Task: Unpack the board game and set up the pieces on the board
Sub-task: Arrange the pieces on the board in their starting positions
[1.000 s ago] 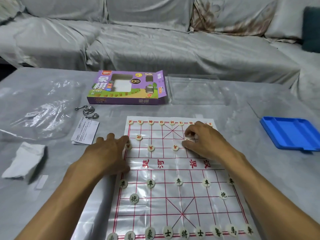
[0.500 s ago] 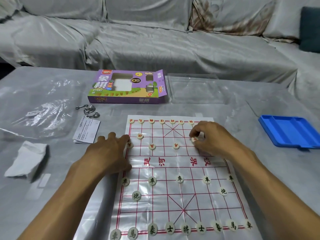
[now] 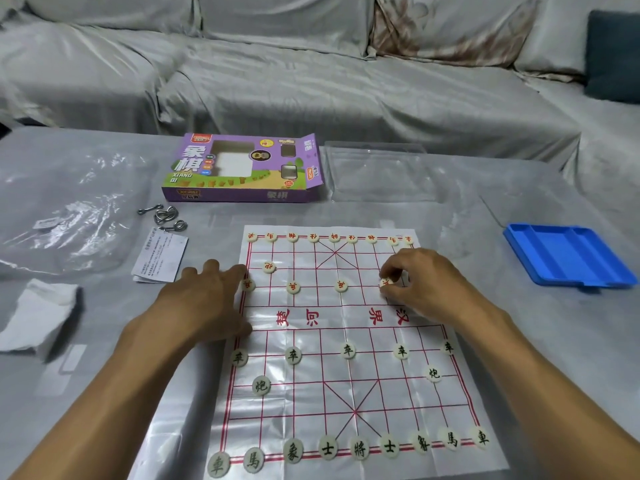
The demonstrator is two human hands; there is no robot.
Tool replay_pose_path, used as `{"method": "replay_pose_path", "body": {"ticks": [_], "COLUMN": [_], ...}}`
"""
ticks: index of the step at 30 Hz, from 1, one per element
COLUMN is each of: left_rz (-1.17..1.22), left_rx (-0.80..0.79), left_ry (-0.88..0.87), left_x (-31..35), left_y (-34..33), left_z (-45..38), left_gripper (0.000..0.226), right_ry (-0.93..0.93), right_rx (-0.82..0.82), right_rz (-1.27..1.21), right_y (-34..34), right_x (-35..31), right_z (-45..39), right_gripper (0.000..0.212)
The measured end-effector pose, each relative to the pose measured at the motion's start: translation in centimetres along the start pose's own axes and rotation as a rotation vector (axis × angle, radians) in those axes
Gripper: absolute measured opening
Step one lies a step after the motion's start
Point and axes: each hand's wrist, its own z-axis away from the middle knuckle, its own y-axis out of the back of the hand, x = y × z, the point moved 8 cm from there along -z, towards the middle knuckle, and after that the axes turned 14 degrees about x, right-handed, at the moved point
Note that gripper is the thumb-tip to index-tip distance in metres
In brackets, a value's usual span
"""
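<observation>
Our right hand (image 3: pixel 420 284) pinches a red-lettered piece (image 3: pixel 385 282) at centre right of the frame, on the far half of the thin plastic board (image 3: pixel 346 393), while our left hand (image 3: pixel 204 303) lies spread and flat on the board's left edge. We judge the risks are small: a dragged piece could wrinkle the sheet and jostle neighbours like the piece beside it (image 3: pixel 341 285), or our right wrist could sweep the black row. Lifting the left hand early would let the board slide on the surface.
</observation>
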Motion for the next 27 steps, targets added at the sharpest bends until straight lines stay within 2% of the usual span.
{"method": "replay_pose_path", "body": {"ticks": [27], "left_rz": [0.011], "left_rx": [-0.019], "left_ry": [0.004], "left_x": [-0.30], "left_y": [-0.30], "left_z": [-0.24], "left_gripper": [0.089], "right_ry": [0.014], "right_rx": [-0.016], "right_rz": [0.025], "right_y": [-0.96], "right_x": [0.08], "right_z": [-0.12], "right_gripper": [0.025]}}
